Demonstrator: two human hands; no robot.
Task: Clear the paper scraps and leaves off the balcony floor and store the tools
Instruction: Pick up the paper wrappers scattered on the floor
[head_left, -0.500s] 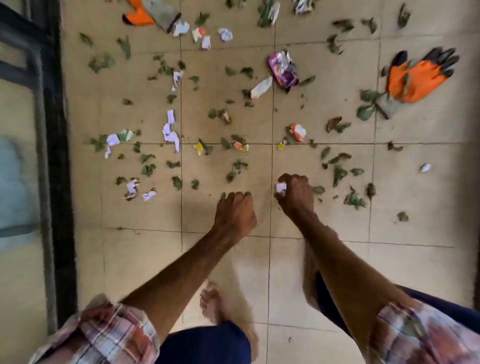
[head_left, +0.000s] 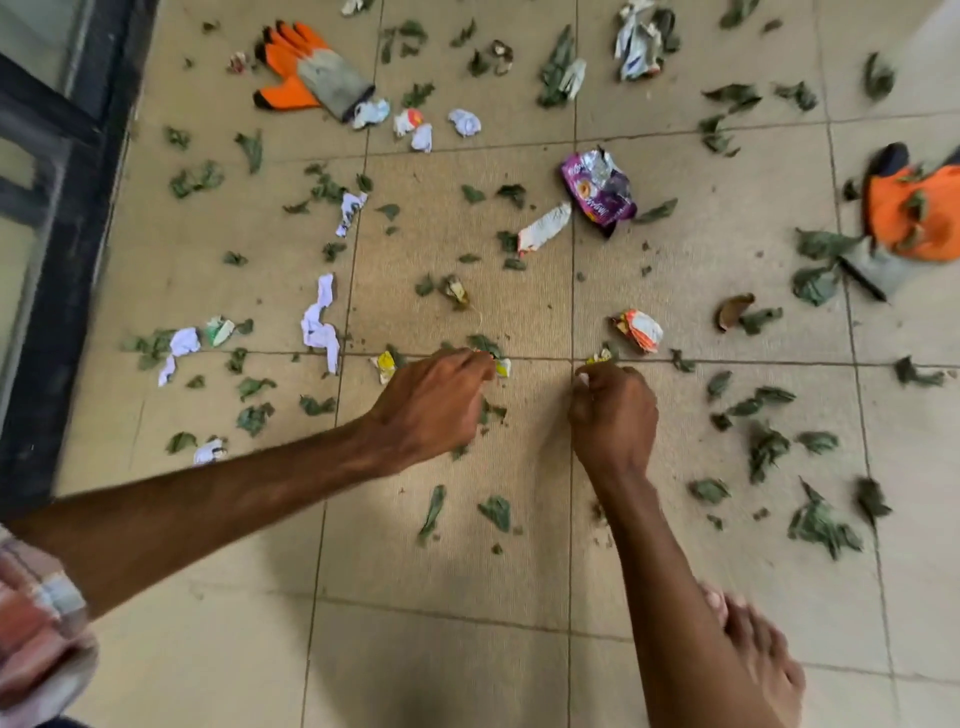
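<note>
Green leaves (head_left: 821, 525) and several crumpled paper scraps, such as a white strip (head_left: 319, 325) and an orange-white scrap (head_left: 641, 330), litter the beige tiled balcony floor (head_left: 447, 597). My left hand (head_left: 431, 405) reaches down with curled fingers, and its fingertips pinch a yellow-white scrap (head_left: 503, 367) on the tile joint. My right hand (head_left: 613, 410) is a loose fist with a small white scrap (head_left: 582, 380) showing at its top. It hovers just below a yellow scrap (head_left: 600, 357).
One orange-and-grey work glove (head_left: 311, 73) lies at the far left, a second glove (head_left: 909, 218) at the right edge. A purple foil wrapper (head_left: 600, 189) lies beyond my hands. A black door frame (head_left: 57, 291) borders the left side. My bare foot (head_left: 753, 639) stands under my right arm.
The view has dropped closer to the floor. Both hands have moved forward to the tile joint, the left one from a fist onto the yellow-white scrap.
</note>
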